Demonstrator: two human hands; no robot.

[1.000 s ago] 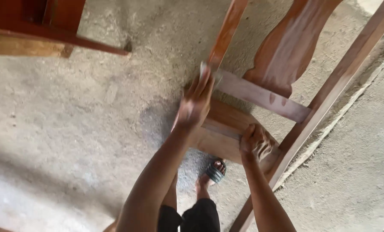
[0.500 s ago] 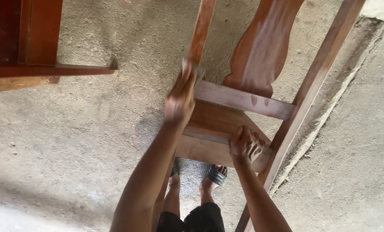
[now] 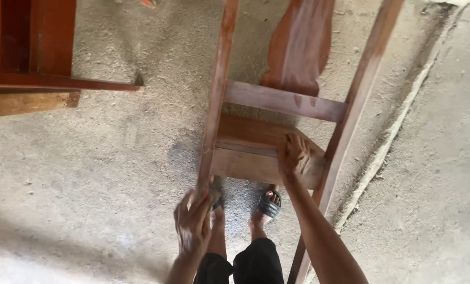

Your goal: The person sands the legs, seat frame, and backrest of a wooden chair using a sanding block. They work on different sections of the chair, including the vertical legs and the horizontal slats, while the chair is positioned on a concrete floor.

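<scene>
A reddish-brown wooden chair frame (image 3: 285,101) hangs tilted over the concrete floor, its carved back splat at the top. My right hand (image 3: 294,153) grips the lower cross rail of the frame near the right upright. Blurred by motion, my left hand (image 3: 194,222) touches the lower end of the left upright (image 3: 216,100), fingers spread. My feet in dark sandals (image 3: 269,204) stand right under the frame.
Another piece of red-brown wooden furniture (image 3: 32,58) fills the upper left, with a bare plank edge below it. A crack or seam (image 3: 387,147) runs diagonally across the rough concrete floor (image 3: 103,173) on the right.
My left hand has slid down the left upright from the cross rail to its lower end. The chair frame has swung more upright in view. My right hand keeps its grip.
</scene>
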